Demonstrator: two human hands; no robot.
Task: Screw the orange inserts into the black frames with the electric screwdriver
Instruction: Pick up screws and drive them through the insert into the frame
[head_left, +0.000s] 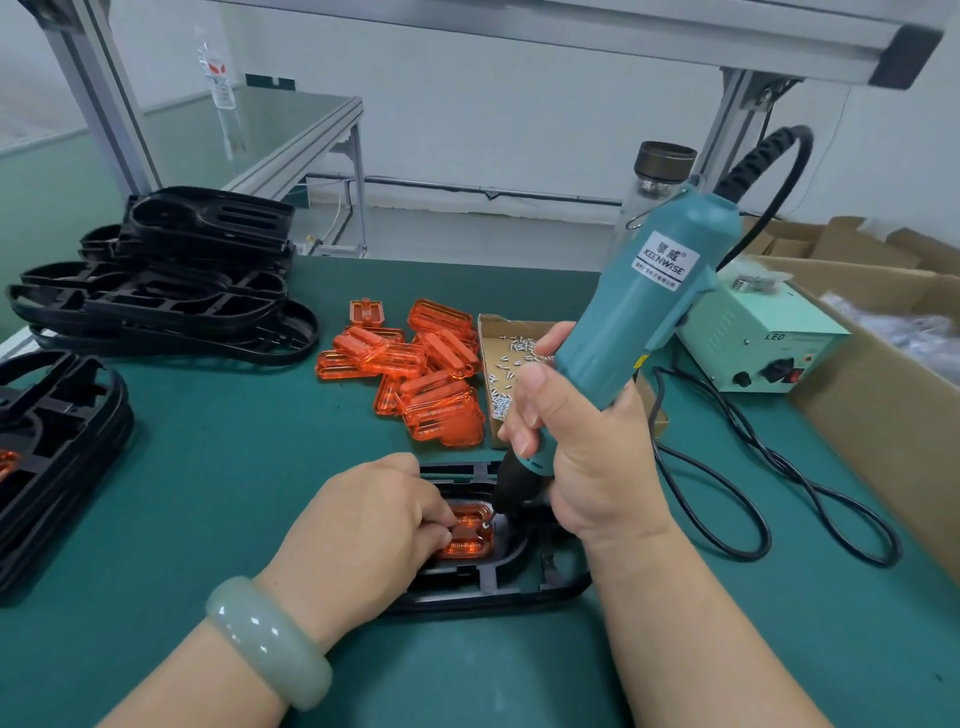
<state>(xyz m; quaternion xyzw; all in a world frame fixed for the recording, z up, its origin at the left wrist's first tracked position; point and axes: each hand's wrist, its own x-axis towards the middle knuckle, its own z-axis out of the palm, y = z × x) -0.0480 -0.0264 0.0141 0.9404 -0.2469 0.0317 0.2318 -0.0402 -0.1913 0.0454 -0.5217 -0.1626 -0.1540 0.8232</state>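
The black frame (498, 587) under work lay flat on the green table mat (234, 493), directly before the person. The orange insert (467, 535) sat in the frame's recess. The left hand (374, 514), a pale green bangle (265, 639) on its wrist, had its fingers curled down onto the insert and held it in place. The right hand (576, 441) was wrapped fully round the lower body of the electric screwdriver (639, 322), which stood tilted toward 1 o'clock. Its bit met the insert's right edge; a screw appeared to sit under the tip, though it was too small to confirm.

Taken from the worked frame:
- 12 o'clock: a loose pile of orange inserts (415, 374).
- 1 o'clock: an open cardboard tray of screws (504, 353), just beside the pile.
- 2 o'clock: a pale power unit (753, 338) with black cable (779, 493) looped on the mat.
- 9 and 10 o'clock: two stacks of black frames (171, 275).
- 3 o'clock: a large cardboard box (883, 395).
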